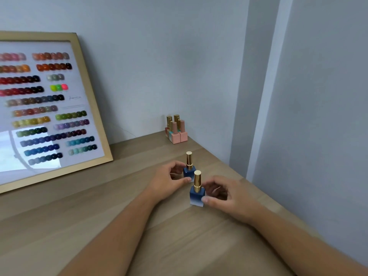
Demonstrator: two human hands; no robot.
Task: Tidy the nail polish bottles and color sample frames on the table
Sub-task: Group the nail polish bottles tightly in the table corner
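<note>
both forearms reach to mid-table, left hand [169, 179] and right hand [223, 196] each pinching a blue bottle [197, 193] base; tall gold caps risk tipping if nudged toward the 12 o'clock cluster [176, 129].

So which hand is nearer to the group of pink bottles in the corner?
Left. The left hand holds the farther blue bottle, closer to the pink bottles. The right hand holds the nearer blue bottle, farther away.

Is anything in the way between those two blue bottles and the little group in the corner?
Nothing visible: bare table lies between the blue bottles and the corner group.
</note>
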